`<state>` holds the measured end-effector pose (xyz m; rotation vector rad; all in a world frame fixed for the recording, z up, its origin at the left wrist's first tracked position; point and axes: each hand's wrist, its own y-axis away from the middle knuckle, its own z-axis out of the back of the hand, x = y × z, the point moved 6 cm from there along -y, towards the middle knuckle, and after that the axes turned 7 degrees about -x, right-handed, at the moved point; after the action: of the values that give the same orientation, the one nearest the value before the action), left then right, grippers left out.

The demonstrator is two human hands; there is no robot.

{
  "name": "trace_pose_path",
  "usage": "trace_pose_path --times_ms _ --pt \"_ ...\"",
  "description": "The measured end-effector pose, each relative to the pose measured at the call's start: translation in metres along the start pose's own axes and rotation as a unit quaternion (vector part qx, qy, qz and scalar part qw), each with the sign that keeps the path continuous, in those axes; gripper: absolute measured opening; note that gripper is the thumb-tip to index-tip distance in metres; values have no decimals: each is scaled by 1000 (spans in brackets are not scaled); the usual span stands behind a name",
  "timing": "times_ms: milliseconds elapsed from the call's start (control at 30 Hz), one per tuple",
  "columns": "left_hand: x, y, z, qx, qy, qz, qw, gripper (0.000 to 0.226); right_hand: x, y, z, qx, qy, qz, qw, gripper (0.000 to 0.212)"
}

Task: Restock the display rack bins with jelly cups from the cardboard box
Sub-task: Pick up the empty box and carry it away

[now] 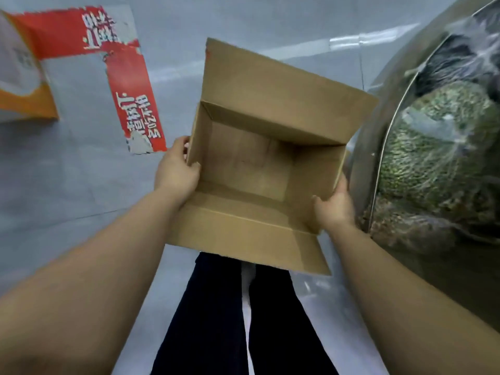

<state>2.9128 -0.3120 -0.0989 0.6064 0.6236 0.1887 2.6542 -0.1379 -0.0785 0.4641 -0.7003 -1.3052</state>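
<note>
Cardboard box (251,163), one, held above the grey floor (67,185), mouth facing up, flaps spread, long axis running near-to-far. Left hand (177,171) grips its left wall; right hand (335,204) grips the right. Inside shows only bare cardboard.

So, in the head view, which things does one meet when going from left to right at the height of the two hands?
Red floor sticker → left hand gripping the box's left wall → open cardboard box, nothing visible inside → right hand gripping its right wall → metal bin wall → greenish wrapped goods.
</note>
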Motion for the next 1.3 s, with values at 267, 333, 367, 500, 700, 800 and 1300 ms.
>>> trace_pose_path --times_ms 267,333,367,500,700,800,1300 --pt "-38 48 91 -50 73 67 994 41 68 69 86 -46 -25 82 995 40" --pt "-72 74 149 -66 100 71 990 37 111 114 133 -51 -42 116 991 41" --pt "-92 86 180 -77 110 69 989 35 133 136 158 -56 -52 133 988 41" --pt "-176 127 298 -136 144 38 979 28 212 208 249 -68 -99 204 972 36" --pt "-301 151 399 -148 213 -74 963 28 290 254 350 -121 -186 243 944 31" --pt "-362 131 414 -128 219 -111 961 37 321 245 386 -158 -207 235 937 28" --pt "-759 -22 383 34 158 -240 957 39 471 63 608 -226 -221 128 940 31"
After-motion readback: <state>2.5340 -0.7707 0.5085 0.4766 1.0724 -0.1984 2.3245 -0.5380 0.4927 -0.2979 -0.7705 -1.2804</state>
